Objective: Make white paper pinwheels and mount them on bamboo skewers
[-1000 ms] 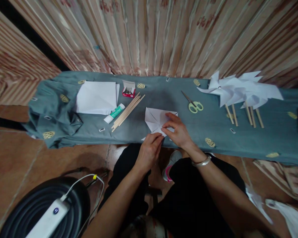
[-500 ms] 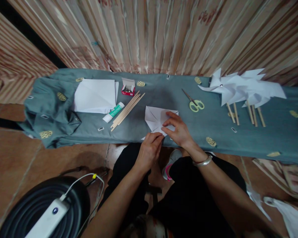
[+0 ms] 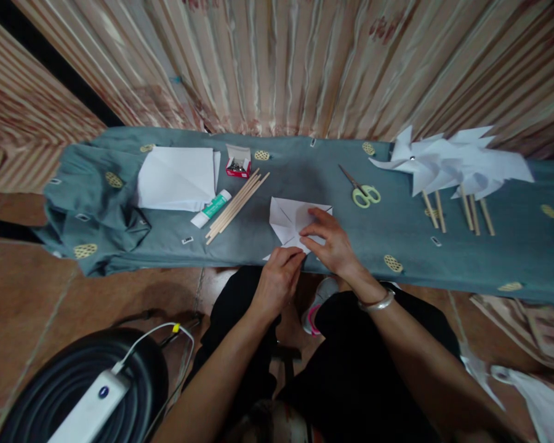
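The left hand [image 3: 277, 280] pinches the near corner of a cut paper square [image 3: 287, 220] at the bench's [image 3: 305, 178] front edge. The right hand [image 3: 333, 247] holds a flap at its centre. Neither has moved, so the fold is still held.

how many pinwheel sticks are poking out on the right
5: two sticks under the left pinwheels, three more to their right, all on the grey cloth. The overlapping paper may hide others.

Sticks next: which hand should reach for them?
Probably left. The left hand is on the same side as the wooden sticks; the right hand presses the folded paper and lies farther away.
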`<state>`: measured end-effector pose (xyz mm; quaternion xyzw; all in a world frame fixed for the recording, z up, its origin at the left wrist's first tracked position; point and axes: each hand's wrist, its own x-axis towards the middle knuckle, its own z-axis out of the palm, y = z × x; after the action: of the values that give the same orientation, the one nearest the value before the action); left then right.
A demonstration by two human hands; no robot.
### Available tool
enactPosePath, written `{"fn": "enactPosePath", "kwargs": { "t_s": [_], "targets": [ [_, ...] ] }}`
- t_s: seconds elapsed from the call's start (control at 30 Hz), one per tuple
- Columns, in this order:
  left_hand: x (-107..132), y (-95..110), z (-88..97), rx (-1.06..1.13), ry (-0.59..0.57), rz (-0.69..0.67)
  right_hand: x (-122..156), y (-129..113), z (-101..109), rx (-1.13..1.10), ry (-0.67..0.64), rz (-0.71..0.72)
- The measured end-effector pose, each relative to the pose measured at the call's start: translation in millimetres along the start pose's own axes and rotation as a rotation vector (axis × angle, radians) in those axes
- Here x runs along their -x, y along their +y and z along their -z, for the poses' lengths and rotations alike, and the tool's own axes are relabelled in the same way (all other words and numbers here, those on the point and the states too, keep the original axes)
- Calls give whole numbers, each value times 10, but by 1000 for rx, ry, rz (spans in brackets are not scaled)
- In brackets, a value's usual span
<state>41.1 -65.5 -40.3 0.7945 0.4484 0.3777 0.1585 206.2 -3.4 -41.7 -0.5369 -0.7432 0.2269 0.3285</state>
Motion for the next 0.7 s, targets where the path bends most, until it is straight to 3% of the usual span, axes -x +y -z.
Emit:
{"fn": "enactPosePath", "kwargs": {
  "t_s": [0.3,0.7],
  "targets": [
    [-8,8,2,8,-4,9,63,-179,82,173,-74,128],
    [2,7,17,12,-45,34,59,-241,-9,266,-59,125]
  ]
}}
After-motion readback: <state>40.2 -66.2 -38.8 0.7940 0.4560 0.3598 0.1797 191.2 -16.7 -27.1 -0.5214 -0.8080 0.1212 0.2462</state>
